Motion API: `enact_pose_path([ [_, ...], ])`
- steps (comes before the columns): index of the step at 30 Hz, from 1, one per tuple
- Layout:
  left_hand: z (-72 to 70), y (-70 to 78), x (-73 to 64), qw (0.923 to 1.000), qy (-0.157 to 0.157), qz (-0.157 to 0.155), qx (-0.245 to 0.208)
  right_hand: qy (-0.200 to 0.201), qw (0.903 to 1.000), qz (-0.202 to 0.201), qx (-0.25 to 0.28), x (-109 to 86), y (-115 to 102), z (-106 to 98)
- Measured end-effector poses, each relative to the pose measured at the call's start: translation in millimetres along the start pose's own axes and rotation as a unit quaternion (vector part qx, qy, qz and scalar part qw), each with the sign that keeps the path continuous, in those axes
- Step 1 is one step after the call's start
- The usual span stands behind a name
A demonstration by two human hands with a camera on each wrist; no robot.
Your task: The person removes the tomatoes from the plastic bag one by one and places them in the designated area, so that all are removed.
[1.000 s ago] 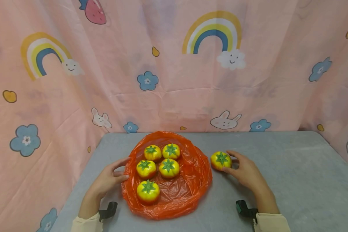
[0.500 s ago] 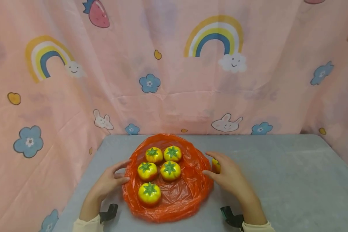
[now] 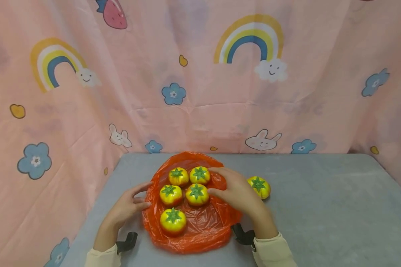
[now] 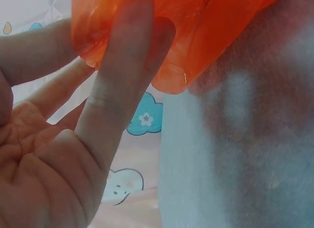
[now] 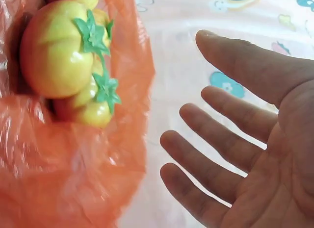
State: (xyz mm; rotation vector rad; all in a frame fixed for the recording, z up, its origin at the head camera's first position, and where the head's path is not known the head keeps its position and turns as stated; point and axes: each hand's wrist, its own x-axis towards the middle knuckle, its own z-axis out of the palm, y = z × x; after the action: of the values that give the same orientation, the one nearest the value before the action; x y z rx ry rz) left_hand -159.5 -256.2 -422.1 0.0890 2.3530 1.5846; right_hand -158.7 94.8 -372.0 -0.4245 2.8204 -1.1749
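An orange-red plastic bag (image 3: 204, 218) lies spread on the table with its mouth up. Inside it sit several yellow-and-red tomatoes (image 3: 173, 221) with green star-shaped tops. My left hand (image 3: 125, 207) holds the bag's left rim; in the left wrist view the plastic (image 4: 196, 41) passes between the fingers. Over the bag's right part is my right hand (image 3: 235, 189), fingers spread and holding nothing, with its fingertips close to two of the tomatoes. The right wrist view shows a gap between fingers and bag. One more tomato (image 3: 260, 187) rests outside on the table, partly hidden by the right hand.
The grey table (image 3: 320, 207) reaches back to a pink patterned curtain (image 3: 200, 92), which also hangs along the left and right sides. A black wrist mount (image 3: 128, 241) sits by each sleeve.
My right hand has let go of the tomato outside the bag and moved left over the bag. That tomato stays on the table. The left hand keeps its place at the rim.
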Motion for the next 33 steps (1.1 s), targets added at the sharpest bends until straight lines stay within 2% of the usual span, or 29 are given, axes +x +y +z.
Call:
enact_pose_path([
  [6,1.7,0.6,-0.3,0.9998,0.014,-0.016,0.006,-0.008,0.9998,-0.012,0.011,17.8,3,15],
  [15,2.3,2.8,-1.4,0.9995,0.022,-0.024,-0.002,-0.059,0.9979,-0.022,0.018,28.7,11,36],
  [22,-0.9,5.7,-2.6,1.0,0.001,-0.008,-0.003,-0.078,0.996,-0.037,0.02,30.7,14,41],
  [26,-1.7,6.3,-2.2,1.0,0.002,-0.008,0.002,-0.087,0.9949,-0.049,0.018,31.3,14,41],
  [33,1.4,3.1,-1.0,0.9997,0.012,-0.017,0.013,-0.111,0.9929,-0.044,0.01,34.3,16,45],
])
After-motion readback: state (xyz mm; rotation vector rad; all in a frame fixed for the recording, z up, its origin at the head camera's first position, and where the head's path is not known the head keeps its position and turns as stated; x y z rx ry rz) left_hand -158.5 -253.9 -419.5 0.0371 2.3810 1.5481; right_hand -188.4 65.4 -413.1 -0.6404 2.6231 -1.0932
